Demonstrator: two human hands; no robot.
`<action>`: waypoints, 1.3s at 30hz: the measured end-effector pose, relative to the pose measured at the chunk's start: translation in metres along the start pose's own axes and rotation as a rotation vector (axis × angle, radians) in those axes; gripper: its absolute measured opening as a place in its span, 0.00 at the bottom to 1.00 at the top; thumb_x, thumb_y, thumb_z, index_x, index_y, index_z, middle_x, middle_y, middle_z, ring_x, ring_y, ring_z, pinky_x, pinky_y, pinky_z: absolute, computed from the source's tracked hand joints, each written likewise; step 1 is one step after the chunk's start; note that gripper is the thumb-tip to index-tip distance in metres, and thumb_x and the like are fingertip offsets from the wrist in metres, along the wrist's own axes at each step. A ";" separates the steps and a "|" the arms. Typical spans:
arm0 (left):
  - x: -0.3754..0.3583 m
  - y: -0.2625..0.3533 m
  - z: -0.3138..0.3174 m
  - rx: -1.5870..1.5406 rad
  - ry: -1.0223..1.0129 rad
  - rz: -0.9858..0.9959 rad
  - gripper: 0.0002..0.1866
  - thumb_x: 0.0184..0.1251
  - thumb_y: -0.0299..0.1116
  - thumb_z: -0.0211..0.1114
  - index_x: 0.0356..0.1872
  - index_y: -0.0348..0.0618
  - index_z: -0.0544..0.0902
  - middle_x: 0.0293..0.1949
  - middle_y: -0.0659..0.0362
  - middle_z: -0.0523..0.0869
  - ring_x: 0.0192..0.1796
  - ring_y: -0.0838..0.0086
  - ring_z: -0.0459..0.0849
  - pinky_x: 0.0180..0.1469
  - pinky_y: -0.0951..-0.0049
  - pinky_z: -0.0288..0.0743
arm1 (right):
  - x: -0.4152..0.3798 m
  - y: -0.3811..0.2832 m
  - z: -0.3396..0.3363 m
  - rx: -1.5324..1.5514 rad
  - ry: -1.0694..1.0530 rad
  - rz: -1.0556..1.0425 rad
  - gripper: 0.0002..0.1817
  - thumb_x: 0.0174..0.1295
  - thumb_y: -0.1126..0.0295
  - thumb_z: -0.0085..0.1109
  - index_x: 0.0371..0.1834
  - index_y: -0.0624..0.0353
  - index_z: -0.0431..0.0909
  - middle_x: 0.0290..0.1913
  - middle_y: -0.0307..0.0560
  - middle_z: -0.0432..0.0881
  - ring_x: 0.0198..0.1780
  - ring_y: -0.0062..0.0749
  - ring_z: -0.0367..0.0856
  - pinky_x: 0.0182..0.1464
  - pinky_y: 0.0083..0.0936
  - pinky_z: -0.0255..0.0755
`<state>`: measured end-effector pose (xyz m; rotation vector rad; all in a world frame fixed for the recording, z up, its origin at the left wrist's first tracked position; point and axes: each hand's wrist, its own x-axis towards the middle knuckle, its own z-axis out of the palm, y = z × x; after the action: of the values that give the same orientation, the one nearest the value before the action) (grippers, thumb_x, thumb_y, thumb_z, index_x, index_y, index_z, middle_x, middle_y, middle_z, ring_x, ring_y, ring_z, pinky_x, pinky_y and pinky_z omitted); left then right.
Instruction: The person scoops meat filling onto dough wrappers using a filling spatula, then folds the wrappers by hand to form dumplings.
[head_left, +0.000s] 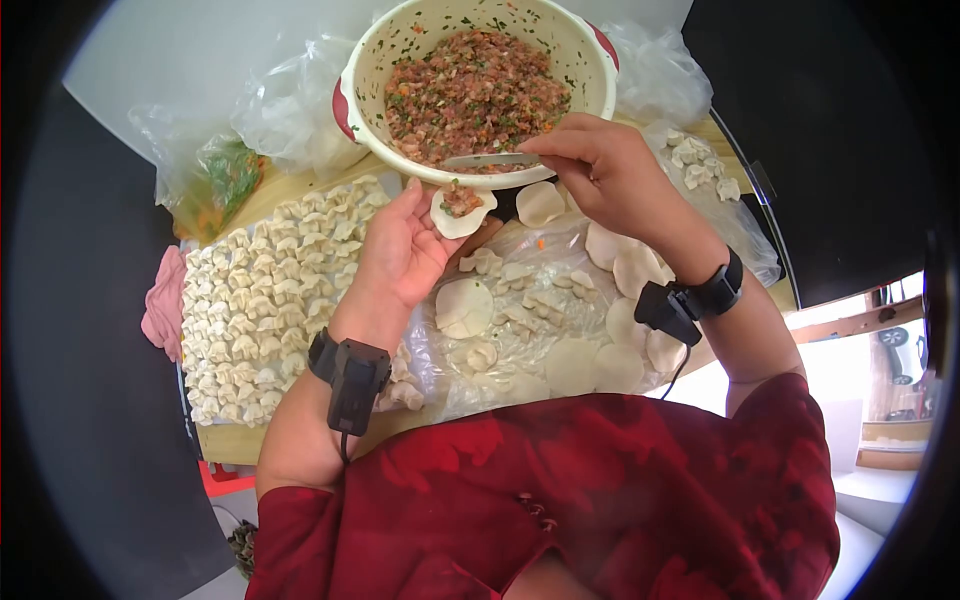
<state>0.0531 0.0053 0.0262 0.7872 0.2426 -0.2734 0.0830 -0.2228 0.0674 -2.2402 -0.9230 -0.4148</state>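
Cupped in my left hand [398, 248] is a round dumpling wrapper [466, 224], held just below the bowl's near rim. A small lump of meat filling [461, 200] sits on it. My right hand [608, 172] pinches a flat metal spatula [490, 160], whose tip reaches over the near inside edge of the bowl. The white bowl [352, 72] with red handles holds a large heap of minced meat filling [478, 95] flecked with green and orange. Loose wrappers [463, 308] and several folded dumplings [545, 303] lie on the plastic sheet below my hands.
Rows of folded dumplings [262, 300] cover a tray at the left. A bag with green and orange contents [220, 180] stands behind them, beside a pink cloth [163, 300]. More dumplings [697, 165] lie at the right on plastic, near clear bags [655, 75].
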 end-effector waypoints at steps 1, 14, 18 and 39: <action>-0.001 0.002 0.001 -0.015 -0.009 -0.014 0.21 0.81 0.38 0.39 0.62 0.31 0.65 0.61 0.44 0.75 0.62 0.56 0.77 0.65 0.51 0.75 | 0.000 -0.002 0.002 0.017 -0.003 0.000 0.17 0.53 0.83 0.58 0.45 0.56 0.84 0.36 0.46 0.81 0.37 0.43 0.81 0.38 0.31 0.76; -0.022 -0.002 -0.007 0.043 -0.026 -0.045 0.21 0.80 0.32 0.40 0.63 0.26 0.68 0.60 0.44 0.77 0.62 0.59 0.78 0.65 0.60 0.76 | -0.042 -0.012 0.016 0.331 0.121 0.177 0.12 0.61 0.82 0.56 0.47 0.60 0.79 0.35 0.42 0.81 0.37 0.25 0.80 0.38 0.24 0.74; -0.031 -0.005 -0.006 0.020 -0.051 -0.044 0.21 0.79 0.31 0.41 0.64 0.26 0.68 0.60 0.45 0.77 0.62 0.61 0.79 0.65 0.60 0.76 | -0.046 -0.044 0.020 0.479 -0.030 0.346 0.12 0.61 0.74 0.63 0.47 0.60 0.75 0.33 0.39 0.79 0.33 0.20 0.75 0.36 0.22 0.72; -0.057 -0.020 0.007 0.260 -0.209 0.149 0.18 0.71 0.31 0.62 0.58 0.32 0.77 0.52 0.53 0.84 0.54 0.72 0.83 0.59 0.71 0.80 | -0.045 -0.054 0.047 0.624 0.239 0.354 0.13 0.59 0.65 0.70 0.37 0.61 0.78 0.24 0.33 0.77 0.28 0.12 0.71 0.30 0.17 0.67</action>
<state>-0.0066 -0.0045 0.0358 1.0208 -0.0507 -0.2466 0.0145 -0.1846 0.0356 -1.6838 -0.4327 -0.1873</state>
